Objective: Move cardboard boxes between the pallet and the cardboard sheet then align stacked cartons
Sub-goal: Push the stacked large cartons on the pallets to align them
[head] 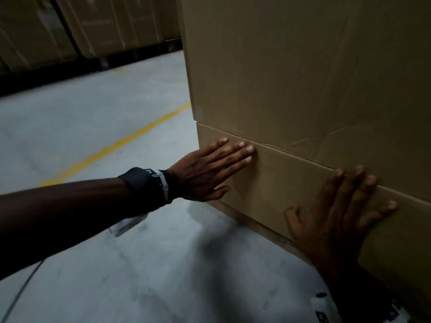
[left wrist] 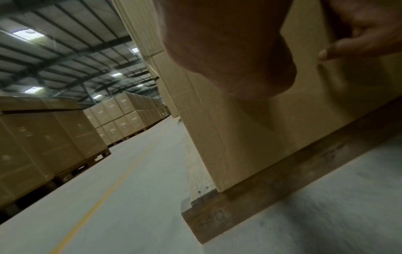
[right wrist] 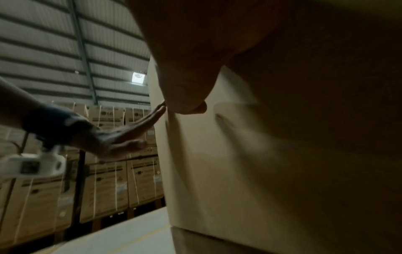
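Observation:
A low brown carton point(head: 275, 180) sits on a wooden pallet point(left wrist: 250, 204), with a tall carton point(head: 303, 66) stacked on top of it. My left hand point(head: 214, 169) lies flat on the low carton's side near its left corner, fingers straight and reaching the seam between the two cartons. My right hand point(head: 338, 210) presses flat on the same side further right, fingers spread up to the seam. In the right wrist view the left hand point(right wrist: 130, 135) shows edge-on against the carton point(right wrist: 217, 154). The left wrist view shows the low carton point(left wrist: 250, 137) slightly inside the pallet's edge.
Grey concrete floor point(head: 93, 136) with a yellow line point(head: 121, 143) spreads to the left. Rows of stacked cartons on pallets point(left wrist: 43, 137) stand across the aisle. More strapped cartons point(right wrist: 104, 180) fill the background in the right wrist view.

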`<state>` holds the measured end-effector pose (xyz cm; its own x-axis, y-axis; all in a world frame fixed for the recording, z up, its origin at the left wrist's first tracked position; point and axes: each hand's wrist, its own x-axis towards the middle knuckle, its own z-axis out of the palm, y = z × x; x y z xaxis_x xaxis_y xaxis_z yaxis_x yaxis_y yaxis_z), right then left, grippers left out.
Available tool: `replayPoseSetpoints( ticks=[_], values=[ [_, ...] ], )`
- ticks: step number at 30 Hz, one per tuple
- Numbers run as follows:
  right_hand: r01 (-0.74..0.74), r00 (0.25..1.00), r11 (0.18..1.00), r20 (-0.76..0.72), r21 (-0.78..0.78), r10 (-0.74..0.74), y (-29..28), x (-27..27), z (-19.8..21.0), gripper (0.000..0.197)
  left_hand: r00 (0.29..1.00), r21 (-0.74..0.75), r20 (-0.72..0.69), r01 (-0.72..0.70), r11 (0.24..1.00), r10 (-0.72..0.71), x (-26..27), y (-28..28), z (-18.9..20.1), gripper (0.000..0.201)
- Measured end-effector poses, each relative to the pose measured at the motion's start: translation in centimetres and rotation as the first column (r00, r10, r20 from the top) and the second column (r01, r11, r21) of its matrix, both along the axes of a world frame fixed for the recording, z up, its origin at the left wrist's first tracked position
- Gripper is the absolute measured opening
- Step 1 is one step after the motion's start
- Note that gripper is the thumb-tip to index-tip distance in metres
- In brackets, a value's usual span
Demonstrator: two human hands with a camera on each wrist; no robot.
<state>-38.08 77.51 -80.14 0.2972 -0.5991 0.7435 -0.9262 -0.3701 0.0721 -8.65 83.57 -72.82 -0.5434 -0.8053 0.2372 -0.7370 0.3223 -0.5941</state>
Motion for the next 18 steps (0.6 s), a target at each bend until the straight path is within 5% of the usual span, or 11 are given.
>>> replayPoseSetpoints(
  ticks=[4, 10, 18],
  values=[
    [-0.094, 0.994, 0.994, 0.067, 0.058, 0.090, 1.0, 3.6, 1.1, 0.107, 0.991, -0.158, -0.082, 0.093, 0.983, -0.106, 1.6, -3.0, -1.1, 0.075],
    [-0.150, 0.982, 0.982, -0.132, -0.113, 0.135, -0.9, 8.8, 0.2, 0.097, 0.946, -0.208, -0.157, 0.248, 0.946, -0.282, 5.1, -3.4, -1.9, 0.074],
    [-0.005, 0.983, 0.977, -0.183, -0.211, -0.034, -2.6, 10.0, 0.0, 0.102, 0.934, -0.233, -0.316, 0.092, 0.968, -0.165, 16.1, -2.4, -2.1, 0.086]
  ],
)
